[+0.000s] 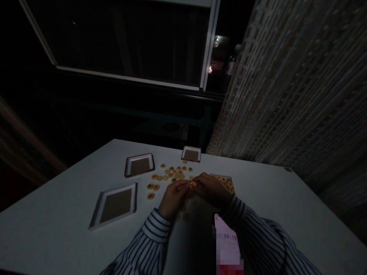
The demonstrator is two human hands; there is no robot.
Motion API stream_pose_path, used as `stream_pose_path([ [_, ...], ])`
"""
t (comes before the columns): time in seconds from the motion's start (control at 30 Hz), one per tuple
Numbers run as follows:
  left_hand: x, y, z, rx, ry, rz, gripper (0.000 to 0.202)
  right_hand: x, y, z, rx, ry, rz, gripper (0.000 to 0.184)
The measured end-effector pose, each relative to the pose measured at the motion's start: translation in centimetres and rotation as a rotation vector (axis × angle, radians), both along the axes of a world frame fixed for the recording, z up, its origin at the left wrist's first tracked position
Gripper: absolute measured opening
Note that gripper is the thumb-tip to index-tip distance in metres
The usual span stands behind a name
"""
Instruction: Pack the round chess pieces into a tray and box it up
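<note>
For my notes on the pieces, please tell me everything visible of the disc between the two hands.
The disc is small, round and pale yellow, with a red mark on the face turned to the camera. It could be wood or plastic. Fingertips of the left hand and the right hand hold it over the white table. Dimness hides finer detail.

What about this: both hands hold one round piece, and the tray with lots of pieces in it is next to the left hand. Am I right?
Nearly! The head view shows the tray with lots of pieces next to the right hand, not the left hand. Both do hold one round piece.
</note>
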State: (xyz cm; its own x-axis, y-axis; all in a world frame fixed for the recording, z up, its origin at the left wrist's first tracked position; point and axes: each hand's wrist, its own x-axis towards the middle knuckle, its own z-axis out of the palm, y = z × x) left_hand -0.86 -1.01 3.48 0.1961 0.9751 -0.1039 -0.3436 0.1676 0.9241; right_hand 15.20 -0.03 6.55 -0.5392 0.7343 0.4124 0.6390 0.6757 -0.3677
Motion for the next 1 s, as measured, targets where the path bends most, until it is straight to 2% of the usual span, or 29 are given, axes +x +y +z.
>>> stream_pose_path([
  [0.27, 1.3, -0.1, -0.3, 0.03, 0.042, 0.033, 0.023, 1.1, -0.5, -1.0, -0.057, 0.107, -0.088, 0.018],
  [0.47, 1.9, -0.2, -0.6, 0.051, 0.076, 0.046, 0.028, 1.6, -0.8, -1.5, -0.072, 0.146, -0.148, 0.018],
  [0.77, 3.1, -0.5, -1.1, -0.009, 0.026, 0.014, 0.036, 2.4, -0.8, -2.4, -0.084, 0.213, -0.179, 0.018],
  [0.87, 3.6, -0.2, -0.9, -0.001, 0.036, 0.066, 0.035, 2.6, -0.9, -2.5, -0.088, 0.225, -0.2, 0.019],
  [1.0, 4.4, 0.7, 0.0, 0.037, 0.089, 0.124, 0.031, 2.9, -0.9, -2.4, -0.092, 0.263, -0.239, 0.022],
])
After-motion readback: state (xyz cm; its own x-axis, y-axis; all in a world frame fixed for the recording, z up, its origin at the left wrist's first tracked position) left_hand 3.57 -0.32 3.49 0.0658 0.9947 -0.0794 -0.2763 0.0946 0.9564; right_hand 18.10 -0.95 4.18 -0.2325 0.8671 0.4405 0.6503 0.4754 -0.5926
